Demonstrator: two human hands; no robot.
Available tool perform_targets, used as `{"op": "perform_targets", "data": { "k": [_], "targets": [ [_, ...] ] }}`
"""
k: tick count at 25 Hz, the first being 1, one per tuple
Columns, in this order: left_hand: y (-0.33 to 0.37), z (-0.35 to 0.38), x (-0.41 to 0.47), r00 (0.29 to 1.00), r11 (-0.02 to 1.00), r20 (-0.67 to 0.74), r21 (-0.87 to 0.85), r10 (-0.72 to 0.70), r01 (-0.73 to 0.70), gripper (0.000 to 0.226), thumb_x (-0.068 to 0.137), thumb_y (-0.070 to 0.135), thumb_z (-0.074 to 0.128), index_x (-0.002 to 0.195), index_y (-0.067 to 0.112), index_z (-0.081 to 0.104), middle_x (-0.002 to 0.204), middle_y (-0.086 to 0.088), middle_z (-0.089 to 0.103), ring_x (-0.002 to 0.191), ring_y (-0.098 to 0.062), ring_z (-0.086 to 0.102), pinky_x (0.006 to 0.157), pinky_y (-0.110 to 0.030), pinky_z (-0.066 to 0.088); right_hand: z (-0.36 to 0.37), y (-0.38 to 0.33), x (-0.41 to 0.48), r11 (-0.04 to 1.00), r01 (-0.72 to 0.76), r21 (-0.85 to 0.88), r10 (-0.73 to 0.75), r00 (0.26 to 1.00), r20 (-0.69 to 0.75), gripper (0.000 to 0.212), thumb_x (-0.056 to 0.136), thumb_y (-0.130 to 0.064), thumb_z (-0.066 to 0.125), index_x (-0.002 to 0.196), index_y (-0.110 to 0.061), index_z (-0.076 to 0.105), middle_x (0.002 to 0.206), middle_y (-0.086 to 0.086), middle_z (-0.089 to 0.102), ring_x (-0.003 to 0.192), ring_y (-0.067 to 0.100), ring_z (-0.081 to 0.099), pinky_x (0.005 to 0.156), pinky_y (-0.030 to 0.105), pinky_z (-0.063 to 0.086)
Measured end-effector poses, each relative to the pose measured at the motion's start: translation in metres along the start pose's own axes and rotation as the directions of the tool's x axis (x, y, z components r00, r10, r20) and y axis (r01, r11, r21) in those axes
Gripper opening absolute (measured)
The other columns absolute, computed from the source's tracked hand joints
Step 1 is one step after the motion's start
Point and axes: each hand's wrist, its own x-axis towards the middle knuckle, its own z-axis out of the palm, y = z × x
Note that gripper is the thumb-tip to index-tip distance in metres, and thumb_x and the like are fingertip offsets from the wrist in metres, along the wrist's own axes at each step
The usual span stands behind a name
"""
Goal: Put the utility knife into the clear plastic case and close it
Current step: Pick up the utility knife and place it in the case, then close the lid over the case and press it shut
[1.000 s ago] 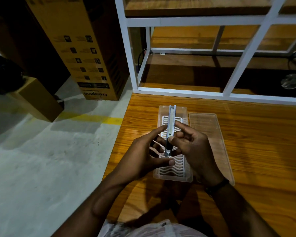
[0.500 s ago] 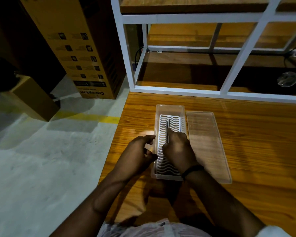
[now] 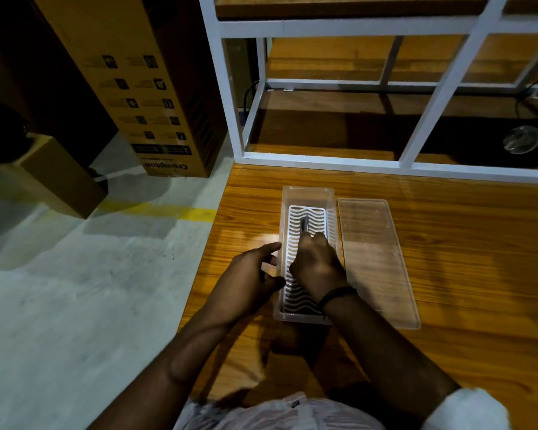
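**Knife set down inside the open case**

One clear rectangular plastic case (image 3: 308,193) lies on the orange-brown wooden table (image 3: 463,243), with one white wavy-slotted insert (image 3: 319,218) in its bottom. One flat clear plastic lid (image 3: 376,259) lies just beside it on the right, so the case is open. One slim grey metal utility knife (image 3: 303,224) lies lengthwise on the insert; only its far end shows past the knuckles.

Two bare hands are in view. The right hand (image 3: 319,265), a dark band at its wrist, is curled down inside the case over the knife; whether the fingers pinch it cannot be told. The left hand (image 3: 249,274) is loosely open and holds nothing, fingertips against the case's left wall.

A second ago both hands held the knife upright above the case; it has since come down into it, and the left hand has let go.
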Motion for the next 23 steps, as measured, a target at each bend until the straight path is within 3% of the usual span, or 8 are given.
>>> {"op": "perform_targets", "data": {
  "k": [3, 9, 12, 14, 16, 18, 20, 23],
  "targets": [
    [0.000, 0.001, 0.000, 1.000, 1.000, 0.005, 0.000, 0.010, -0.010, 0.075, 0.083, 0.014, 0.080, 0.148, 0.035, 0.050, 0.104, 0.015, 0.067, 0.061, 0.008, 0.064, 0.054, -0.005, 0.045, -0.002, -0.002, -0.001, 0.999, -0.029, -0.044, 0.030, 0.999, 0.024, 0.041, 0.089, -0.007, 0.061, 0.130, -0.002, 0.055, 0.139, 0.022, 0.049, 0.126, 0.041, 0.056, 0.102, 0.040, 0.047],
    [0.002, 0.004, -0.001, 1.000, 1.000, 0.007, 0.017, 0.019, -0.019, 0.076, 0.085, 0.016, 0.079, 0.150, 0.036, 0.046, 0.104, 0.017, 0.066, 0.066, 0.000, 0.066, 0.053, -0.004, 0.044, -0.004, -0.001, -0.008, 0.978, 0.056, -0.203, -0.050, 0.998, 0.037, 0.039, 0.090, -0.013, 0.059, 0.127, -0.003, 0.057, 0.137, 0.021, 0.052, 0.128, 0.038, 0.047, 0.107, 0.039, 0.040],
    [0.003, 0.004, -0.002, 1.000, 1.000, 0.000, 0.007, 0.017, -0.017, 0.075, 0.085, 0.017, 0.079, 0.150, 0.036, 0.046, 0.099, 0.020, 0.064, 0.062, 0.005, 0.064, 0.053, -0.004, 0.045, -0.015, 0.008, -0.022, 0.974, 0.215, -0.075, -0.224, 0.963, -0.150, 0.046, 0.087, -0.003, 0.059, 0.132, 0.004, 0.058, 0.128, 0.028, 0.058, 0.118, 0.042, 0.056, 0.103, 0.039, 0.043],
    [0.002, 0.004, -0.003, 1.000, 1.000, -0.011, 0.015, 0.027, -0.027, 0.075, 0.086, 0.018, 0.079, 0.150, 0.035, 0.046, 0.100, 0.021, 0.064, 0.064, 0.009, 0.063, 0.055, -0.003, 0.044, -0.024, 0.024, -0.027, 0.956, 0.290, -0.036, -0.278, 0.868, -0.412, 0.039, 0.084, -0.002, 0.066, 0.121, 0.007, 0.066, 0.113, 0.028, 0.067, 0.107, 0.045, 0.064, 0.095, 0.040, 0.051],
    [0.002, 0.004, -0.005, 0.999, 0.999, -0.012, 0.033, 0.042, -0.041, 0.074, 0.087, 0.020, 0.077, 0.151, 0.036, 0.044, 0.107, 0.018, 0.067, 0.065, 0.008, 0.062, 0.055, -0.003, 0.044, -0.040, 0.047, -0.030, 0.984, 0.179, 0.005, -0.156, 0.868, -0.472, 0.040, 0.088, -0.019, 0.066, 0.125, -0.003, 0.067, 0.122, 0.024, 0.066, 0.115, 0.043, 0.062, 0.096, 0.045, 0.053],
    [0.002, 0.004, -0.005, 0.999, 0.998, -0.008, 0.030, 0.049, -0.049, 0.072, 0.088, 0.019, 0.077, 0.151, 0.035, 0.044, 0.117, 0.012, 0.071, 0.069, 0.005, 0.064, 0.056, -0.006, 0.046, -0.051, 0.075, -0.029, 0.992, -0.125, 0.022, 0.126, 0.940, -0.316, 0.053, 0.089, -0.040, 0.060, 0.137, -0.018, 0.056, 0.139, 0.018, 0.053, 0.126, 0.042, 0.050, 0.103, 0.050, 0.047],
    [0.002, 0.005, -0.005, 0.999, 0.999, -0.008, 0.026, 0.047, -0.047, 0.072, 0.088, 0.019, 0.077, 0.151, 0.034, 0.045, 0.119, 0.009, 0.072, 0.071, 0.003, 0.065, 0.057, -0.007, 0.046, -0.055, 0.097, -0.032, 0.936, -0.348, -0.061, 0.332, 0.926, -0.181, 0.071, 0.084, -0.054, 0.066, 0.142, -0.020, 0.044, 0.145, 0.020, 0.042, 0.131, 0.046, 0.042, 0.107, 0.057, 0.040],
    [0.001, 0.006, -0.005, 0.999, 0.999, -0.016, 0.033, 0.038, -0.037, 0.071, 0.088, 0.019, 0.077, 0.151, 0.033, 0.045, 0.118, 0.009, 0.071, 0.071, 0.004, 0.064, 0.055, -0.006, 0.046, -0.054, 0.109, -0.034, 0.867, -0.481, -0.127, 0.479, 0.877, -0.048, 0.100, 0.072, -0.066, 0.076, 0.148, -0.017, 0.032, 0.150, 0.023, 0.030, 0.136, 0.048, 0.034, 0.108, 0.061, 0.038]
  ]
}}
